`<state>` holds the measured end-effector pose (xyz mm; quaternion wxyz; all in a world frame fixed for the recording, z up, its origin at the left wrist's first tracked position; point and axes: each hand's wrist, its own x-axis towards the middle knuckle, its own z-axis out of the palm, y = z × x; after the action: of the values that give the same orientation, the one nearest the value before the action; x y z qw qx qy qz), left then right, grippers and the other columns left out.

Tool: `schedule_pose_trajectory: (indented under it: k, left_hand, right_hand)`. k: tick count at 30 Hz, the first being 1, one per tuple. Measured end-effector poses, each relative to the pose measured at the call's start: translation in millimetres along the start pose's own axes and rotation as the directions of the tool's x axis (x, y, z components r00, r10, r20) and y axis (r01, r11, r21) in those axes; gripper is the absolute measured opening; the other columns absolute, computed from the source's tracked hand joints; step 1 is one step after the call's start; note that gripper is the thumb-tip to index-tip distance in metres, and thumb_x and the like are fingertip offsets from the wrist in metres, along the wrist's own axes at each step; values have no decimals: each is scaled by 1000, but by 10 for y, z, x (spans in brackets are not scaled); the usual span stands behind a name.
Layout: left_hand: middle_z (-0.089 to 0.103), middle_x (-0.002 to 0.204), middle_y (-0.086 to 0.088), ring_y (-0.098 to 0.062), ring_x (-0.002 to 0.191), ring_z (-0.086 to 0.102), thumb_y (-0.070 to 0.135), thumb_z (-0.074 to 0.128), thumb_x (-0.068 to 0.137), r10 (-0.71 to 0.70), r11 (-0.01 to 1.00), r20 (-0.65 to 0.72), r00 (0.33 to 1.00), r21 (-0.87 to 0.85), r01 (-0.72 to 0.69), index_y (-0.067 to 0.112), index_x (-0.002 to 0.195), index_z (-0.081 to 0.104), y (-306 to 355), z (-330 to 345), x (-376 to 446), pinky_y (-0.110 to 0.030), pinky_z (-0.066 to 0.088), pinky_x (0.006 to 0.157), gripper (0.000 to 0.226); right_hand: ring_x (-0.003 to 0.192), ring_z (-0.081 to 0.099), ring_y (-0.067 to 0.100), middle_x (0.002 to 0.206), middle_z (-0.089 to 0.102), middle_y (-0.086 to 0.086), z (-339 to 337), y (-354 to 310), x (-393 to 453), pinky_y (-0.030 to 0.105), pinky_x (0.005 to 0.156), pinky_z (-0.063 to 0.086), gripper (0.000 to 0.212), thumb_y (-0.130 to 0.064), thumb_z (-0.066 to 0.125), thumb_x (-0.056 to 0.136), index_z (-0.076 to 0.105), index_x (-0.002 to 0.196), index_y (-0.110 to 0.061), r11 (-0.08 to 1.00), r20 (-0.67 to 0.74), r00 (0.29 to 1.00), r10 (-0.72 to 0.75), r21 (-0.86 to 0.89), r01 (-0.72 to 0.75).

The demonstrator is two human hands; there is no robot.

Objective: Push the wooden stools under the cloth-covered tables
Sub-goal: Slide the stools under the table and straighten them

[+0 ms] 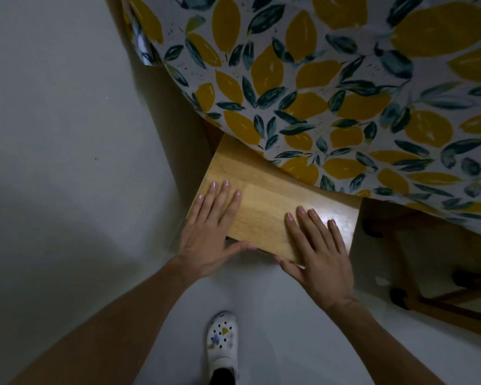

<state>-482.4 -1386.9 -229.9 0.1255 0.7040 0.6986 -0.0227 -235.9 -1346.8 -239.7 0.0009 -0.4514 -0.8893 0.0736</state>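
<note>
While the left hand (211,232) and the right hand (318,247) lie flat and spread, grasping nothing, on the smooth rectangular wooden stool (264,207), its far part sits under the hanging lemon-print cloth (317,87) of the table.

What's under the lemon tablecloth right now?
The far part of the wooden stool sits under the lemon tablecloth; both hands lie flat on its exposed seat. The table itself is covered, so it cannot be seen.
</note>
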Motion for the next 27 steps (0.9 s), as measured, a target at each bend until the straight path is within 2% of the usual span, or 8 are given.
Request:
schedule_pose_trajectory:
  k: [4, 10, 21, 27]
  left_hand:
    - [-13, 160, -9, -25, 146, -17, 83, 19, 77, 14, 1000, -11, 1000, 5, -14, 19, 151, -5, -153, -51, 250, -46, -1, 119, 100]
    - [-16, 159, -7, -23, 144, -22, 83, 21, 78, 89, 996, 26, 996, 22, -90, 23, 150, -12, -431, -171, 536, -45, -3, 119, 99]
    - [-9, 160, -10, -26, 146, -16, 84, 17, 77, 40, 999, -13, 999, 19, -40, 19, 151, -5, -290, -155, 620, -44, -5, 119, 101]
    - [-16, 158, -12, -27, 144, -21, 84, 12, 76, 37, 999, 18, 999, 32, -38, 20, 149, -14, -276, -145, 650, -46, -7, 119, 101]
  right_hand:
    - [149, 17, 23, 160, 22, 5, -24, 28, 270, 49, 120, 17, 78, -66, 40, 91, 23, 153, -22, 1000, 7, 1000, 12, -15, -12]
    - [149, 16, 22, 160, 22, 5, -3, -142, 473, 49, 120, 17, 77, -68, 33, 92, 21, 153, -23, 995, -12, 995, 97, 17, -97]
    - [146, 25, 24, 156, 33, 6, -48, 73, 580, 44, 121, 14, 76, -70, 34, 91, 31, 150, -22, 996, -95, 994, 47, 76, -40]
    - [146, 23, 24, 158, 30, 6, -96, 73, 591, 46, 121, 15, 76, -69, 34, 91, 27, 151, -22, 996, -46, 998, 51, 82, -47]
